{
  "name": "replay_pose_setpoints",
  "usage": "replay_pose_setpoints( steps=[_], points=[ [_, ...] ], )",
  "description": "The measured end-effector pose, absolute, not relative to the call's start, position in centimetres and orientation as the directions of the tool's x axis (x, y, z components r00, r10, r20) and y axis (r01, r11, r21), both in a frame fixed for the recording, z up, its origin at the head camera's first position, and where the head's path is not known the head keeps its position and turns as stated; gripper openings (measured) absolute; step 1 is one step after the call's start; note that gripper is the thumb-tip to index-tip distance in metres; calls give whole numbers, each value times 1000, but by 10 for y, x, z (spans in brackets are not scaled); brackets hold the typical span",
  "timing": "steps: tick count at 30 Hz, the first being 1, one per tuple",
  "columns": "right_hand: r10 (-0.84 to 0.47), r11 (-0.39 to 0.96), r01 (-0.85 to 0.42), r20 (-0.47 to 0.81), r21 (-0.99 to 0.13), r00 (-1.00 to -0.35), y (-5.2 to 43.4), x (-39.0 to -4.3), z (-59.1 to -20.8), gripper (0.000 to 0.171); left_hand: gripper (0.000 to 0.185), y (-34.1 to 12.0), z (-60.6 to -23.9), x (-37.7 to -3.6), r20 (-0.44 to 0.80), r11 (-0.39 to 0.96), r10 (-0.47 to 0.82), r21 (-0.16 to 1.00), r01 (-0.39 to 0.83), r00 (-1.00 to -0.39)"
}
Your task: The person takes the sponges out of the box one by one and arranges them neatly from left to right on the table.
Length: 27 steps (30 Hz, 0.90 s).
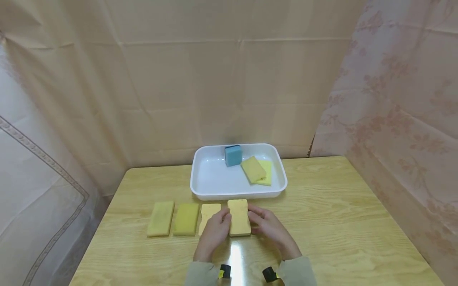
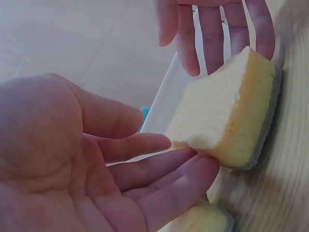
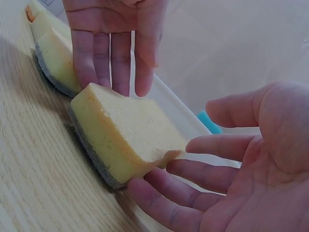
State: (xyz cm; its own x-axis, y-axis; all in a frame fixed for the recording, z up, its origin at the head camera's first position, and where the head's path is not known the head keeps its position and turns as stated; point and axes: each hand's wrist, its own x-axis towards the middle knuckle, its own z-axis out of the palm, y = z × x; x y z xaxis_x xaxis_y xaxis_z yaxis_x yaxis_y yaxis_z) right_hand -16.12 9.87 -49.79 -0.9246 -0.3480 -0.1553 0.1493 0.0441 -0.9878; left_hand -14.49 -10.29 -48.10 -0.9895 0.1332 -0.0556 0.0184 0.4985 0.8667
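Observation:
A yellow sponge (image 1: 239, 217) with a grey scouring layer (image 3: 91, 150) underneath lies on the table between the two hands. My left hand (image 1: 216, 230) touches its left side with fairly straight fingers, the thumb held apart from it. On the opposite side, the fingertips of my right hand (image 1: 270, 227) rest against the sponge, and that thumb also stands off it. Just left is another sponge (image 1: 207, 214) of the same notched shape, partly hidden by the left hand. Further left lie two plain yellow sponges, one deeper yellow (image 1: 186, 219) and one paler (image 1: 160, 219).
Behind the row stands a white tray (image 1: 214, 196). It holds an upright blue sponge (image 1: 233, 155), a tan-yellow sponge (image 1: 253, 169) and a bright yellow piece (image 1: 266, 178) partly beneath that. Curtains (image 1: 229, 79) enclose the wooden table (image 1: 340, 222) at the back and sides.

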Motion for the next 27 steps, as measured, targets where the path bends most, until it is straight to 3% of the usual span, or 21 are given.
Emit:
replay_pose_setpoints(
  steps=[27],
  points=[
    [-342,79,129,-148,-989,-928,102,-161,-497,51,48,-103,-474,-145,-134,465,158,884,-46,-978]
  ],
)
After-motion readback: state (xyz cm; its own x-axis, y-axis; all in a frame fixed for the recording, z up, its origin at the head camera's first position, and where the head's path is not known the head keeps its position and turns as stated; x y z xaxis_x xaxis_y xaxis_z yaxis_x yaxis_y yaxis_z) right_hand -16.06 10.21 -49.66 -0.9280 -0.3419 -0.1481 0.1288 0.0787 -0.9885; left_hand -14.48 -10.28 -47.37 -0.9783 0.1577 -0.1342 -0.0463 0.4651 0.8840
